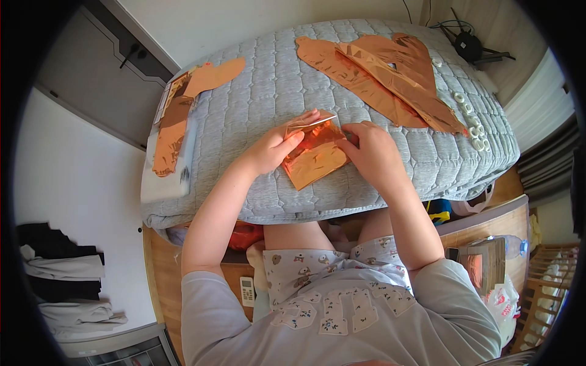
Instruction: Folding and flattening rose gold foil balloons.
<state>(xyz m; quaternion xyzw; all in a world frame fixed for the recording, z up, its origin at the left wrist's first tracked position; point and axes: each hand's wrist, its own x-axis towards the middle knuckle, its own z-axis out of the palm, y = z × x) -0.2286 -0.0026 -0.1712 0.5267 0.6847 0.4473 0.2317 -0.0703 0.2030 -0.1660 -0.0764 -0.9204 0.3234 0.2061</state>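
Over the near edge of the mattress, both hands hold a folded piece of shiny copper-coloured foil, which looks like a flat foil balloon. My left hand is closed on its left side, with the thumb on top and the fingers behind the upper fold. Thumb and fingers of my right hand pinch its right edge. Flat, uninflated copper foil balloons lie in an overlapping heap at the back right. More copper foil rests at the left on a white, clear-wrapped pack.
The grey quilted mattress carries everything. Several small white rolls lie along its right side. A black stand with legs stands beyond the far right corner. Below the edge are a white remote control and a plastic bottle.
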